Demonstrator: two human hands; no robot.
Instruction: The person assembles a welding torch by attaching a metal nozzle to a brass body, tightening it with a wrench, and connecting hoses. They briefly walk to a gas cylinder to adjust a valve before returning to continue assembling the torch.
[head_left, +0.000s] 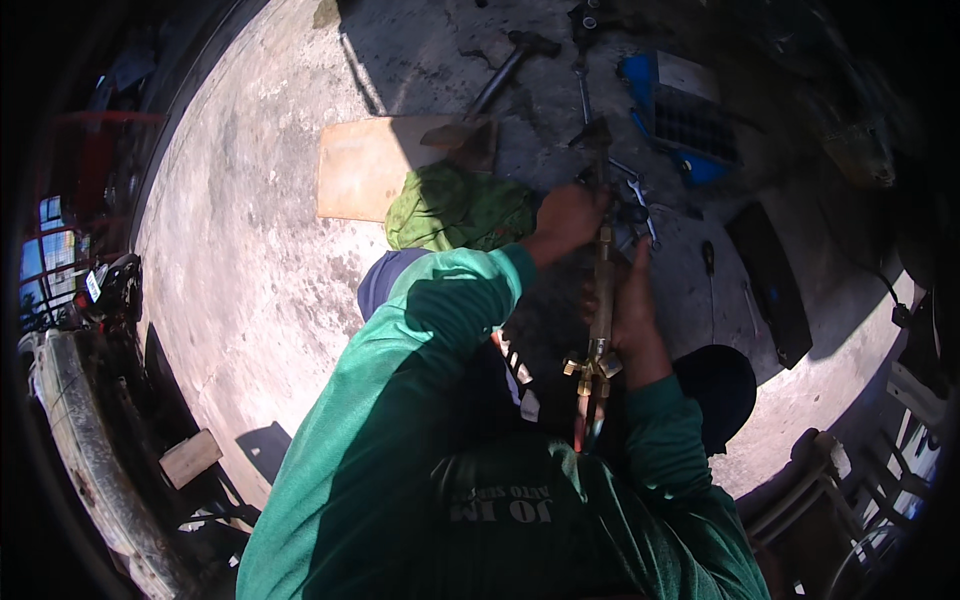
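A brass gas torch [603, 290] lies lengthwise in front of me, with valve knobs [592, 368] at its near end. A red hose and a darker one run from there toward my body. My right hand [635, 310] is wrapped round the torch body from the right, above the valves. At the torch's forward end my left hand [570, 220] is closed in shadow; whether it grips the torch or a small part beside it is unclear. Just beyond that hand are a wrench [640, 195] and a dark metal piece [596, 132].
A green cloth [440, 212] lies by a tan board [360, 165]. Farther off are a hammer [510, 70], another wrench [584, 95] and a blue tool case [690, 120]. To the right lie a screwdriver [709, 258] and a long dark panel [770, 285]. A worn bumper-like part [95, 450] stands left.
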